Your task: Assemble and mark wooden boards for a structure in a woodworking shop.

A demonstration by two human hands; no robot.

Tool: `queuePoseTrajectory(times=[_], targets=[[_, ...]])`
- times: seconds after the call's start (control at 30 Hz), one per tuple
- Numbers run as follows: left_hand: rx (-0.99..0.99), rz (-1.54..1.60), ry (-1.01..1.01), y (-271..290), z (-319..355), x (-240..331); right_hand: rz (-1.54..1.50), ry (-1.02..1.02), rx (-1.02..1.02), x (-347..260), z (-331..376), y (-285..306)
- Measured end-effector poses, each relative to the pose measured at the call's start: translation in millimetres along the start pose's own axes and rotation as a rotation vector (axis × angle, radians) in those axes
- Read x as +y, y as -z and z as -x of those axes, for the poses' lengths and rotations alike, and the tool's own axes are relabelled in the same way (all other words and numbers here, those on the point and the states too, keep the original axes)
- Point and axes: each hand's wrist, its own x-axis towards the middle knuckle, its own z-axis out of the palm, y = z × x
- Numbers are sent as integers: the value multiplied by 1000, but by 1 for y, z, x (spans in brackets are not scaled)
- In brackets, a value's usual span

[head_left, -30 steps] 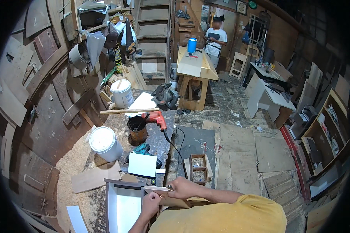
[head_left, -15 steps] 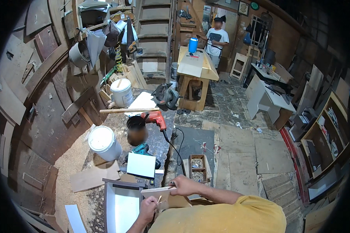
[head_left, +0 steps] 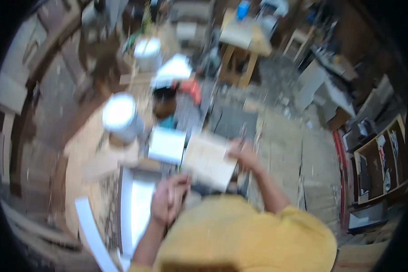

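A pale rectangular wooden board (head_left: 208, 158) is in front of my body, its broad face turned up. My right hand (head_left: 244, 156) grips its right edge, and a thin dark stick-like piece rises from between the fingers. Just left of the board is my left hand (head_left: 168, 199), closed with its fingers curled; whatever they hold, if anything, is lost in the blur. Beneath my left forearm stands a shallow open box with a white inside (head_left: 138, 208) and dark edges. A small white panel (head_left: 167, 144) lies on the bench beyond my left hand.
A lidded white bucket (head_left: 120, 115) stands at the left, with another white bucket (head_left: 148, 52) farther back. A red power drill (head_left: 190, 89) rests beyond the white panel. A curved-looking white strip (head_left: 93, 233) lies at lower left. An open wooden cabinet (head_left: 385, 158) is far right.
My view has swung downward and blurred. The board, earlier seen nearly edge-on, now shows its broad face; my right hand has moved out and right with it. My left hand has come off the board.
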Motion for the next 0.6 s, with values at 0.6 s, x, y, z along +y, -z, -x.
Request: queuePoseTrajectory(times=[0.6], targets=[[-260,-1622,-529,-36,-38,-9,-658,-18,-282,-40,-10,65]])
